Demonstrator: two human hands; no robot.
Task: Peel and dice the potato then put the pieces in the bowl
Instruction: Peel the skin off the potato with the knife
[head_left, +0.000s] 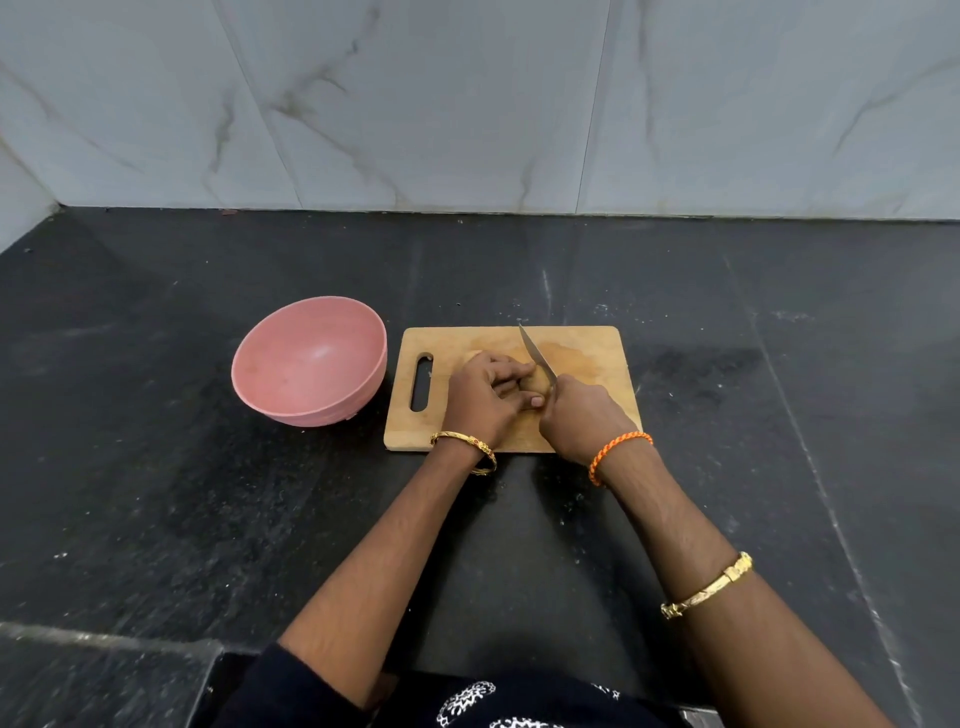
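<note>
I was at the cutting stage, by my reckoning: my left hand (485, 397) had its fingers curled over the potato (537, 387), pinning it to the wooden cutting board (587, 358), and my right hand (576, 415) was clamped round the handle of the knife (537, 356), blade angled up over the potato's right end. So little of the potato showed past my fingers that I could not tell whether it was fully peeled. No diced pieces lay on the board. The pink bowl (311, 361), just left of the board, held nothing; dicing and transfer were all left to do
</note>
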